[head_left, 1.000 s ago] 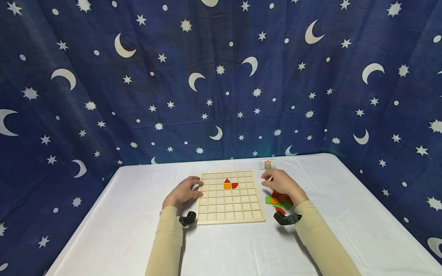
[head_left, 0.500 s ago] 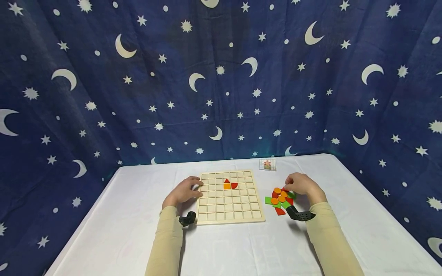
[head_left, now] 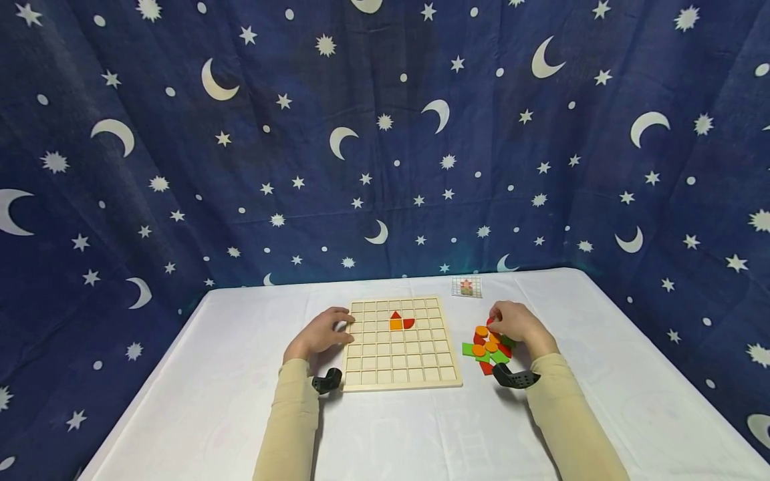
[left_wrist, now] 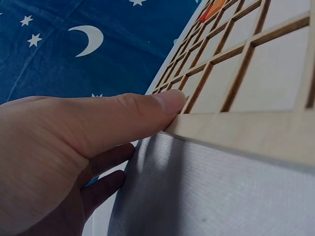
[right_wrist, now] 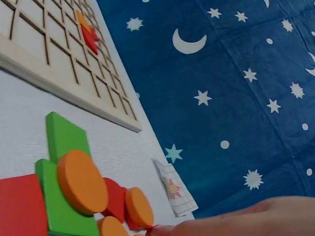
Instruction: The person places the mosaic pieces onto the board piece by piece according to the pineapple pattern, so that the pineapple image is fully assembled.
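Note:
My left hand (head_left: 321,333) rests at the left edge of a wooden grid board (head_left: 373,386). In the left wrist view its thumb (left_wrist: 147,110) touches the board's rim, and the other fingers sit loosely behind. On the board lie an orange square (head_left: 396,325), a red triangle (head_left: 395,314) and a red quarter-round piece (head_left: 409,323). Over a loose pile to the board's right, my right hand (head_left: 519,325) pinches a red piece (head_left: 490,321) between thumb and fingertips. Its exact shape is mostly covered by the fingers.
The pile holds several orange discs (head_left: 478,350), green pieces (head_left: 499,357) and red pieces (head_left: 486,368). A pattern card (head_left: 466,286) with a flower on a grid lies behind it. A starry blue curtain (head_left: 385,167) hangs beyond the white table (head_left: 385,441).
My right hand first moved from beside the board back over the pile, then slightly left and up with a red piece in its fingertips. The left hand has stayed still.

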{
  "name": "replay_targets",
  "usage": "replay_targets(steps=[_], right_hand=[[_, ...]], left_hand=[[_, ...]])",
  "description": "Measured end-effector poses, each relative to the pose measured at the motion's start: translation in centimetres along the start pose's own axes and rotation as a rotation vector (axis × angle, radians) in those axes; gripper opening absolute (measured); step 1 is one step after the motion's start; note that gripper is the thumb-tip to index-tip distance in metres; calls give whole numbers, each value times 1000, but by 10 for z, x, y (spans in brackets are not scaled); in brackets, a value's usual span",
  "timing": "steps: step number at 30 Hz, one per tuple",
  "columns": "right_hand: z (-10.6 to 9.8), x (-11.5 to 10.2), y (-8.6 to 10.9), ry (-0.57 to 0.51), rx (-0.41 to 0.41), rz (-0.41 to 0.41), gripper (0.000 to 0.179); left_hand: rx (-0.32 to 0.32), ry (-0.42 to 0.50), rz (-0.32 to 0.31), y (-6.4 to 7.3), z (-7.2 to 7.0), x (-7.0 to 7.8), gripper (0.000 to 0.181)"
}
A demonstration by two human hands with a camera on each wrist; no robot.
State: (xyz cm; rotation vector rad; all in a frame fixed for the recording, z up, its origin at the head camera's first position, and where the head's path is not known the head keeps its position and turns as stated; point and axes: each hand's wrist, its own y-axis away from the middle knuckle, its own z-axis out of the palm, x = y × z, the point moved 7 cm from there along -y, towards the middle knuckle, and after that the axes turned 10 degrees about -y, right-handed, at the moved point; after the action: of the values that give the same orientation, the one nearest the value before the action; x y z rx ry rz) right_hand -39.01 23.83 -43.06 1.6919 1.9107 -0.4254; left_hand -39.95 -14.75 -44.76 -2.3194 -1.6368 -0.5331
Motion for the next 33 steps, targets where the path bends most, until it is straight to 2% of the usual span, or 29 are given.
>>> replay_targets(steps=[3, 9, 18, 24, 29, 33], right_hand=[[2, -1, -4, -3, 11, -25, 24], [6, -1, -7, -16, 0, 6, 23], [11, -4, -10, -6, -46, -62, 28], [9, -8, -14, 24, 1, -45, 27], [11, -28, -19, 21, 83, -79, 30], [23, -58, -22, -7, 98, -197, 29]], left_hand=[[1, 3, 3, 1, -1, 1, 44], [-1, 11, 5, 2, -1, 2, 44], [-5, 18, 1, 1, -1, 0, 44], [-10, 10, 0, 2, -2, 1, 44], [-10, 12, -9, 2, -2, 0, 44], [-12, 12, -6, 2, -2, 1, 44]])
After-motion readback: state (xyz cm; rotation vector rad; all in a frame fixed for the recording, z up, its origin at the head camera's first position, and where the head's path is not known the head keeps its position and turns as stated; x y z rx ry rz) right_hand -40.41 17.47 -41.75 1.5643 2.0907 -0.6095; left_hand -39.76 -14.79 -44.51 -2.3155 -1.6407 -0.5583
